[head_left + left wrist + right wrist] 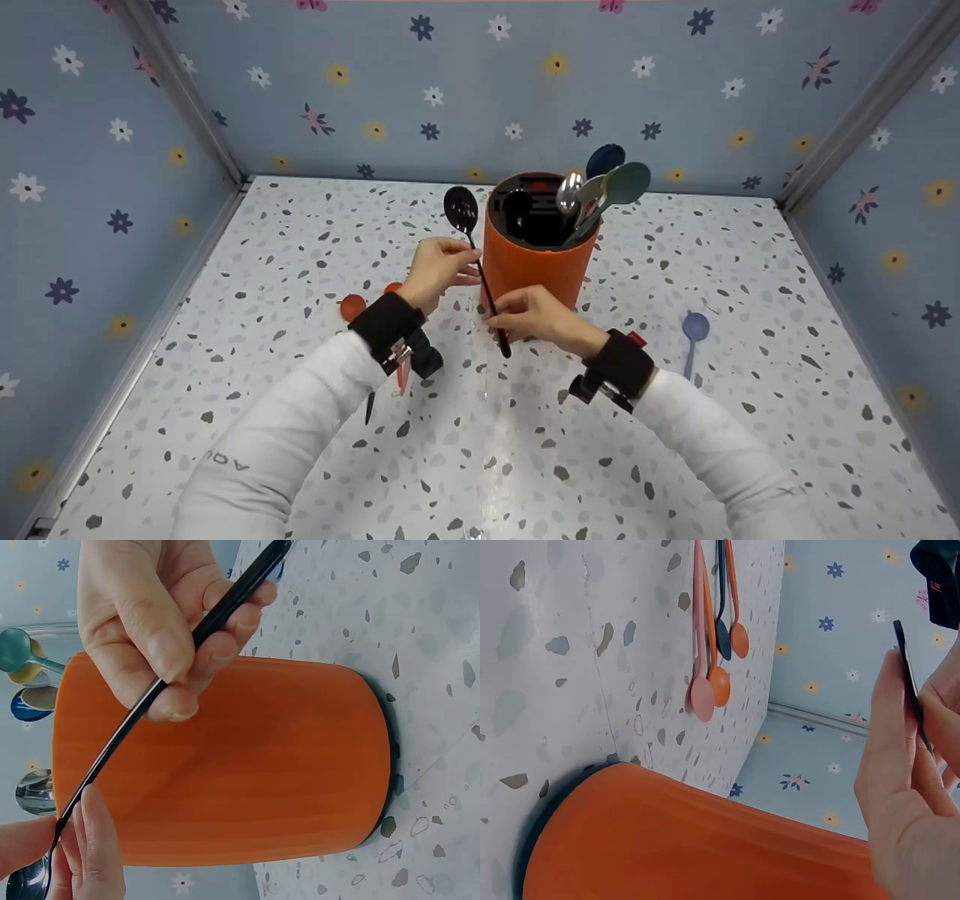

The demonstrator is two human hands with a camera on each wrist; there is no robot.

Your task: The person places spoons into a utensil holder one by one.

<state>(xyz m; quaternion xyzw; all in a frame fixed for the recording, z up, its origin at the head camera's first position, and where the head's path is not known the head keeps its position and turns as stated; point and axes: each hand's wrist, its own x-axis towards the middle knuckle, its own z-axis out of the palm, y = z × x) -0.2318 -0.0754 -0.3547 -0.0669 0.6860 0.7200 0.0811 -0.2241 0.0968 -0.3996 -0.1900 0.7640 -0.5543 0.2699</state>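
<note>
A long black spoon (460, 209) stands slanted in front of an orange utensil holder (536, 274), bowl upward and handle end down. Near its bowl, the thumb and fingers of my left hand (442, 270) pinch the neck. Lower on the handle, my right hand (538, 315) grips it between thumb and curled fingers. Both hands show in the left wrist view, the right hand (165, 622) above, the left hand (82, 847) at lower left. Inside the holder lean a silver spoon (570, 193), a green spoon (628, 184), a dark blue utensil (605, 160) and others.
Left of the holder lie several spoons, including a pink spoon (703, 697) and an orange spoon (719, 686), partly hidden by my left arm in the head view. A purple spoon (696, 327) lies at the right. Flowered panels (495, 90) border the speckled table (480, 450).
</note>
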